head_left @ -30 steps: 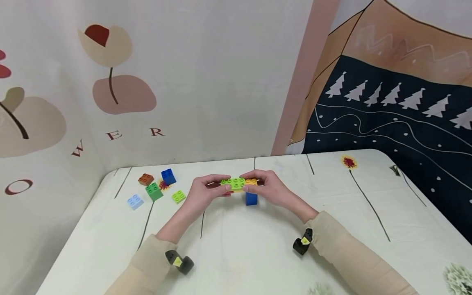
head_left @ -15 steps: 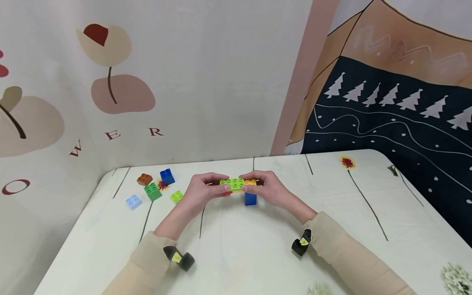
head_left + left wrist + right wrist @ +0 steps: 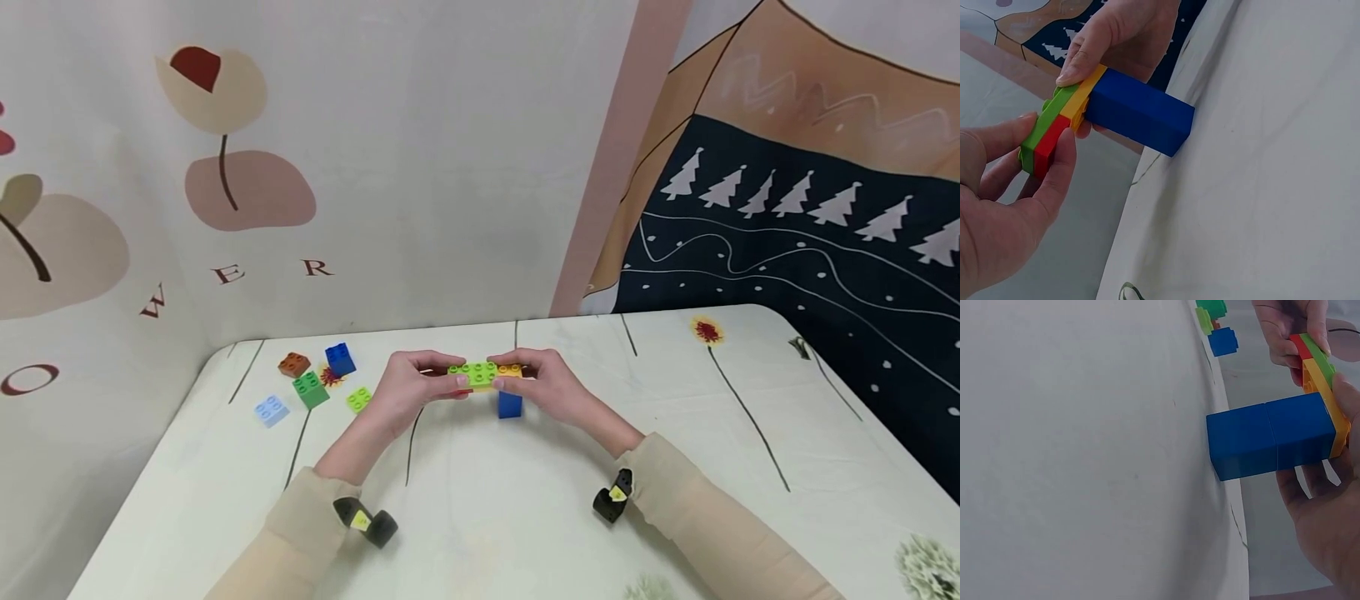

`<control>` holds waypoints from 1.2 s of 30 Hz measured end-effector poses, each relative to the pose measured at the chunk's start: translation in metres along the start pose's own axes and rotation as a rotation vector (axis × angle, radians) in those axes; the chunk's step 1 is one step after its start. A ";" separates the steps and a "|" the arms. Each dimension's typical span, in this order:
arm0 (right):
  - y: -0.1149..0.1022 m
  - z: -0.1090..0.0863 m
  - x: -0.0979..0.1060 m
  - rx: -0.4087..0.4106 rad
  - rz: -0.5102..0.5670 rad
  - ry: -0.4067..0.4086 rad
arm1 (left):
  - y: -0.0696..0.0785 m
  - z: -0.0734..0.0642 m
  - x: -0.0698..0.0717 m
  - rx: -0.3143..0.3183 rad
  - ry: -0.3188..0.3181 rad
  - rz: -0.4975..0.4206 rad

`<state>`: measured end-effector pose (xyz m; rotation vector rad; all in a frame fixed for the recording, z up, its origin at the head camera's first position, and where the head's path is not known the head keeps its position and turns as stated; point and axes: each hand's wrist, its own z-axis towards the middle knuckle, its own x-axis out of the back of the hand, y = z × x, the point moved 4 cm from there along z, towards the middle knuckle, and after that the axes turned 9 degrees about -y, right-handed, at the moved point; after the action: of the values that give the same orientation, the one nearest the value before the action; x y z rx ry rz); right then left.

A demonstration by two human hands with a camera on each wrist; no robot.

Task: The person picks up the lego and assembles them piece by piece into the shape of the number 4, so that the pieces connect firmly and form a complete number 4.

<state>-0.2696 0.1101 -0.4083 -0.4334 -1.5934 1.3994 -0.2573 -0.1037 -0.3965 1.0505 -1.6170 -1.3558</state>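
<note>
Both hands hold a small assembly of toy building bricks over the table. A flat lime green brick (image 3: 480,372) lies across its top. Beneath its left end is a red brick (image 3: 1049,142), and beneath its right end a yellow-orange brick (image 3: 1088,90). Two blue bricks (image 3: 1272,434) form a column under the yellow-orange one, with the lower end close to the tabletop. My left hand (image 3: 411,385) pinches the lime green and red end between thumb and fingers. The right hand (image 3: 546,379) grips the yellow-orange end, its thumb at the front where lime green and yellow-orange meet.
Loose bricks lie at the table's back left: brown (image 3: 294,364), blue (image 3: 341,359), green (image 3: 311,389), light blue (image 3: 272,411) and lime green (image 3: 359,400). A white cloth (image 3: 480,517) printed with flowers covers the table. A printed curtain (image 3: 420,167) hangs behind it.
</note>
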 end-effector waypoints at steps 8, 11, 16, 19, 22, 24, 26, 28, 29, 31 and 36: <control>0.001 0.000 0.000 -0.015 0.001 0.005 | 0.001 -0.001 -0.001 -0.002 -0.003 -0.011; 0.001 0.000 0.000 -0.017 0.005 0.005 | -0.001 -0.001 -0.001 -0.002 -0.011 -0.006; 0.000 0.001 -0.001 -0.009 -0.006 -0.001 | -0.002 -0.003 0.005 -0.008 -0.073 0.083; 0.000 0.001 -0.002 -0.012 -0.008 0.000 | 0.000 -0.006 0.011 -0.021 -0.105 0.134; 0.000 0.001 -0.002 -0.022 -0.003 0.004 | 0.002 -0.011 0.021 -0.022 -0.096 0.155; 0.001 0.000 -0.001 -0.027 0.001 0.006 | 0.003 -0.014 0.028 -0.019 -0.078 0.165; 0.001 0.000 -0.001 -0.028 -0.002 0.008 | 0.005 -0.018 0.036 -0.017 -0.055 0.178; 0.001 0.000 -0.001 -0.025 -0.013 0.011 | 0.006 -0.023 0.044 -0.023 -0.033 0.187; 0.001 0.000 -0.001 -0.020 -0.021 0.013 | 0.007 -0.026 0.048 -0.026 -0.023 0.189; 0.001 -0.001 -0.002 -0.012 -0.033 0.018 | 0.008 -0.031 0.056 -0.043 -0.005 0.178; 0.002 -0.002 -0.003 -0.011 -0.028 0.033 | 0.006 -0.045 0.075 -0.063 0.036 0.187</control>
<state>-0.2675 0.1096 -0.4111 -0.4370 -1.5752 1.3568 -0.2443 -0.1884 -0.3803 0.8586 -1.5934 -1.2484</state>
